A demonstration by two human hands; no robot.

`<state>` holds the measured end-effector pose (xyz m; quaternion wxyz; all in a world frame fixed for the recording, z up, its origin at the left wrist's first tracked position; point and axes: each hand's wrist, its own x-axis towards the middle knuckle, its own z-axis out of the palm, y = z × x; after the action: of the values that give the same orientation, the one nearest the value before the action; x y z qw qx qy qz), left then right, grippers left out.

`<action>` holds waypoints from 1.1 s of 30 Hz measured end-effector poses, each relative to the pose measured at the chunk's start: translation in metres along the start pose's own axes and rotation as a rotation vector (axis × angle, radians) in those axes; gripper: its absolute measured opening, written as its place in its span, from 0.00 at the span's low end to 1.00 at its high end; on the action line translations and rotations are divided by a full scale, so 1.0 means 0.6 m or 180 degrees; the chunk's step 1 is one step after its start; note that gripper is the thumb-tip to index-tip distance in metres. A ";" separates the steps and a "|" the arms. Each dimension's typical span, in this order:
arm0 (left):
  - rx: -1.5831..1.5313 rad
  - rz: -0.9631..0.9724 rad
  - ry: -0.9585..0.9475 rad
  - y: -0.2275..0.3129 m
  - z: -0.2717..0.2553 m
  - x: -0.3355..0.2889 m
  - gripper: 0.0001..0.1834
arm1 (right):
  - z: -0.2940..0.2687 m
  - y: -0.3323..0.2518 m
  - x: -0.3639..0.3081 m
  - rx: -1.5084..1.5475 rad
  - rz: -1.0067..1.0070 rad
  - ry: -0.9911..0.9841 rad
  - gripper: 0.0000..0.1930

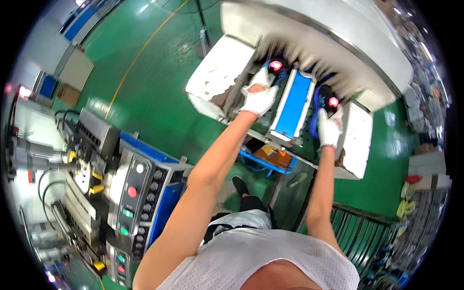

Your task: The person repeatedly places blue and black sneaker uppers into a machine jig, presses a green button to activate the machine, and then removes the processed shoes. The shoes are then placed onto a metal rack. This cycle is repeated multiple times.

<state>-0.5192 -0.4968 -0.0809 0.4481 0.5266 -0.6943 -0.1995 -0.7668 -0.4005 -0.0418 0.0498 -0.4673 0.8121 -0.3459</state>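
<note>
My left hand (260, 100), in a white knit glove with some skin showing, grips the near end of a dark shoe (282, 65) with blue edges. A bright pinkish-red spot shows on that shoe, and its far end reaches under a fringe curtain (309, 54). In a matching glove, my right hand (329, 128) is closed at the near end of a second dark shoe (327, 94) with a blue sole, which also bears a red spot. The shoes lie in separate lanes, one on each side of a blue-topped divider (294, 104). My fingers partly hide both shoes.
White side housings (220, 72) flank the lanes of the large white machine (333, 29). Beneath it sits a blue bin (270, 163). At left stands a control panel (135, 188) with buttons and dials. A metal rack (362, 232) is at lower right, over a green floor (159, 63).
</note>
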 end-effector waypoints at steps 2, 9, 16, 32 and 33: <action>-0.0123 -0.0420 -0.0429 0.040 0.005 0.053 0.44 | 0.037 0.044 0.094 -0.0424 -0.0356 0.0035 0.40; -0.0172 -0.0097 0.0223 0.024 -0.110 -0.228 0.29 | 0.034 -0.087 0.010 0.0652 -0.1800 0.0867 0.27; 0.1213 -0.3754 -0.0577 -0.047 -0.412 -0.976 0.21 | 0.235 -0.156 -0.459 0.1259 -0.0576 -0.5328 0.25; 0.0928 -0.7520 0.5266 0.320 -0.153 -1.808 0.15 | 0.103 -0.262 -1.062 -0.1633 -0.4972 -0.6022 0.27; 0.1050 -0.7517 0.5496 0.331 -0.124 -1.852 0.16 | 0.115 -0.258 -1.076 -0.1690 -0.5114 -0.6048 0.27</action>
<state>-0.5186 0.6016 -0.3518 0.2315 0.7726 0.5912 0.0073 -0.2666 0.0262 -0.1565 0.2923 -0.8844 -0.0096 0.3637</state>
